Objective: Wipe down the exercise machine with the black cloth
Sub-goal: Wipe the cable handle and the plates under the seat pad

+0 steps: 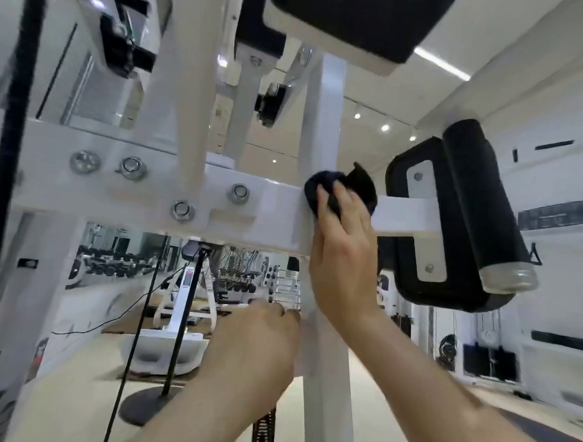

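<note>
The right hand (344, 244), fingers curling over the cloth (362, 187), is pressing it on the bar (277, 213) running left-right; of the left hand (260, 337) I cannot tell the fingers.

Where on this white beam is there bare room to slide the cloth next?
Two bare stretches of beam: one between the black cloth in the right hand and the black pad; one between cloth and the nearest bolt. Further left, bolts crowd it.
</note>
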The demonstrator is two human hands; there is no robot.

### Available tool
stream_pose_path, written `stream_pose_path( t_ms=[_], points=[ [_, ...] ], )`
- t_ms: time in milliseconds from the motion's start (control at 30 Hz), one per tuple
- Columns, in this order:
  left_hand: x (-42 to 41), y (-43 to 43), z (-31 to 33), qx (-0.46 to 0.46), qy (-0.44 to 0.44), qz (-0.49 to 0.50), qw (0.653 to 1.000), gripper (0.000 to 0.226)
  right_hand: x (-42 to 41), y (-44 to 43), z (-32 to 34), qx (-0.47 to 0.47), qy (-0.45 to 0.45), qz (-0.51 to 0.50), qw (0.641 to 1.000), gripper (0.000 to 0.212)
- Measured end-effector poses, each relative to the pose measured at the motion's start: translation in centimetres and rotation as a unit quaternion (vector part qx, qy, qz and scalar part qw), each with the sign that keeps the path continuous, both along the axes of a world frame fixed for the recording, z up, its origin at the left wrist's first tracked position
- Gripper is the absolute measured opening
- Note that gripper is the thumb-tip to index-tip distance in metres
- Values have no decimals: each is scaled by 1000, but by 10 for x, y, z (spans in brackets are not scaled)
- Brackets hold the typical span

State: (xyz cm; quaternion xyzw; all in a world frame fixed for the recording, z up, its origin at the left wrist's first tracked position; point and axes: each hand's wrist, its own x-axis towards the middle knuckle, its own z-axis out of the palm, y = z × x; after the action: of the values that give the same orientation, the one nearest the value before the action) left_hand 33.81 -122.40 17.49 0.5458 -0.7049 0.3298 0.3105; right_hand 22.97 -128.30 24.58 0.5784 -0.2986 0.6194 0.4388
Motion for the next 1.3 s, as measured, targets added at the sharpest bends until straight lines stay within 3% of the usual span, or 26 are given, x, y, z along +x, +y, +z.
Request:
stream_pose_path(
  t_ms=[67, 133, 167, 267, 333, 400, 500, 600, 800, 967, 1133, 1200, 1300],
  points=[
    [-1, 13, 19, -150, 18, -49, 987, 27, -3, 3, -40, 20, 19, 10, 1000, 43],
    [-5, 19, 47, -289, 35, -79, 954, 29, -9, 10, -74, 54, 68, 15, 996, 42],
    [-7, 22, 65, -301, 28, -48, 952, 39, -12, 11, -74, 62, 90, 17, 994, 41],
    [-8, 23, 111, -167, -4, 79, 983, 56, -10, 13, -18, 62, 79, 2, 995, 46],
    [-3, 19, 123, -102, -23, 124, 987, 63, 2, 18, 28, 64, 35, -36, 997, 61],
    [2, 18, 122, -92, -63, 133, 985, 69, 7, 20, 36, 88, 33, -54, 994, 69],
    [9, 14, 116, -115, -113, 145, 976, 77, -4, 23, -17, 109, 60, -50, 991, 61],
    [11, 7, 116, -165, -102, 138, 971, 75, -20, 25, -53, 141, 95, -24, 985, 59],
    [11, 6, 119, -154, -87, 133, 975, 75, 0, 33, 34, 163, 74, -61, 982, 69],
    [12, 8, 121, -144, -79, 135, 977, 73, -10, 29, -64, 126, 39, -25, 991, 63],
    [-3, 32, 114, -120, -40, 98, 987, 69, -45, 38, -152, 235, 133, -71, 960, 101],
    [-7, 44, 86, -100, 9, 46, 994, 58, -45, 41, -164, 217, 138, -69, 964, 84],
    [2, 43, 10, -14, 180, -32, 983, 62, -25, 42, -165, 140, 153, -30, 978, 45]
  ],
)
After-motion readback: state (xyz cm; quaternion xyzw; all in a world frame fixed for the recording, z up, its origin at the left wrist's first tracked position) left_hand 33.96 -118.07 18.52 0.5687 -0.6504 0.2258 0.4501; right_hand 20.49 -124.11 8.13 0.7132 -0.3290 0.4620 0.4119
